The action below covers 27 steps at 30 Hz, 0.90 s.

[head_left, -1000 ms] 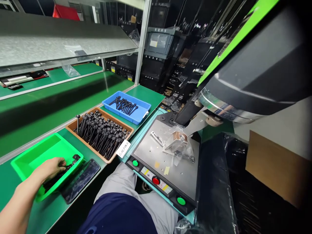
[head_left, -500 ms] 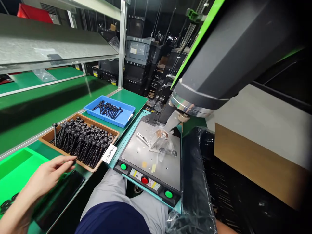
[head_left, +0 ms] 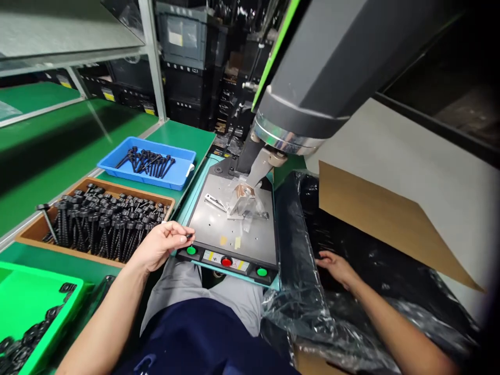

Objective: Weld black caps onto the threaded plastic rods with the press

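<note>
My left hand (head_left: 164,244) is closed in a pinch on a small black part (head_left: 189,236), mostly covered by the fingertips, at the front left corner of the machine's metal plate (head_left: 199,223). Similar-looking black pieces (head_left: 52,312) lie in the bright green bin (head_left: 74,307). On the right, my right hand (head_left: 338,268) is over the black plastic lining (head_left: 363,250) of a box, fingers apart, with nothing visible in them. In the middle of the plate stands a metal fixture (head_left: 242,198) wrapped in clear film, below the machine's head (head_left: 289,133).
A brown tray (head_left: 89,255) holds many black screw-like parts with round heads. Behind it, a blue tray (head_left: 183,179) holds several more. Green buttons (head_left: 191,250) and a red button (head_left: 226,262) line the machine's front. A cardboard flap (head_left: 383,213) rises at the right.
My left hand has moved right from beside the brown tray to the plate's corner, carrying the small black part. My right hand has come into view. The camera has turned right.
</note>
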Available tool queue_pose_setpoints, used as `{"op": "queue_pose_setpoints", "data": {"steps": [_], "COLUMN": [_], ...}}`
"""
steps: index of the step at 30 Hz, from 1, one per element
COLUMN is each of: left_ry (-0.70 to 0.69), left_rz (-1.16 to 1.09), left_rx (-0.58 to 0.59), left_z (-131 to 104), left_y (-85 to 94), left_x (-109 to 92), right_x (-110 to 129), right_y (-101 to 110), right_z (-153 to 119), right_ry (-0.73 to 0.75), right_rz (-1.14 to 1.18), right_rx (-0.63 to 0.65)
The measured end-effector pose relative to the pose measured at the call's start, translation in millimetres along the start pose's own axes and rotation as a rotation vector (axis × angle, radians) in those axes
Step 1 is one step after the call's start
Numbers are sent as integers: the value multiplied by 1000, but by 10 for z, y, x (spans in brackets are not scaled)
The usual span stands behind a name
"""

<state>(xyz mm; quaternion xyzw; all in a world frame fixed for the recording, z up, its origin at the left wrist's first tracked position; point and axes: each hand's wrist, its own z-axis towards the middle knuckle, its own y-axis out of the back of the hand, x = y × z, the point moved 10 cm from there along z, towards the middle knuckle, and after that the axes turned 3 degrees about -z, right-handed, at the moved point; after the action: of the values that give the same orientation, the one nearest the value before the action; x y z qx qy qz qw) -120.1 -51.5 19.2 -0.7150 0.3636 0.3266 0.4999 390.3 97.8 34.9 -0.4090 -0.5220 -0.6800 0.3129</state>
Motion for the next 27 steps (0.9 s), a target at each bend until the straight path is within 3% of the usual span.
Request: {"op": "queue_pose_setpoints", "data": {"steps": [2,3,5,6,7,9,11,13,16,19,27], "left_ry": [16,15,-4,-20,-34,-42,-28,-11,7,-5,-8], "left_rz": [-32,-39,-38,-34,-34,-46,-54,-41,-4,3,4], "left_rx": [28,33,30,29,32,55,92,132,177,191,217], "left_z": [147,216,344,398,445,508,529,514,461,425,433], "left_y": [-124,-178,-282,-337,-399,-544,-698,-832,-950,-958,-960], "left_x": [88,127,187,210,231,284,341,386,424,418,448], "right_x": [-248,-266,-36,192,471,989,1354,1569,1626,1572,1495], "right_y": [132,239,469,566,519,117,-534,-1220,-1805,-1996,-1983], "right_z": [75,84,6,-108,-247,-586,-961,-1309,-1513,-1514,-1520], "right_ry": [-146,-185,-139,-55,49,187,267,344,354,330,307], "right_rz": [-10,16,110,166,178,97,13,-12,70,149,202], "right_rx": [58,26,-136,-251,-258,-104,152,421,538,533,481]}}
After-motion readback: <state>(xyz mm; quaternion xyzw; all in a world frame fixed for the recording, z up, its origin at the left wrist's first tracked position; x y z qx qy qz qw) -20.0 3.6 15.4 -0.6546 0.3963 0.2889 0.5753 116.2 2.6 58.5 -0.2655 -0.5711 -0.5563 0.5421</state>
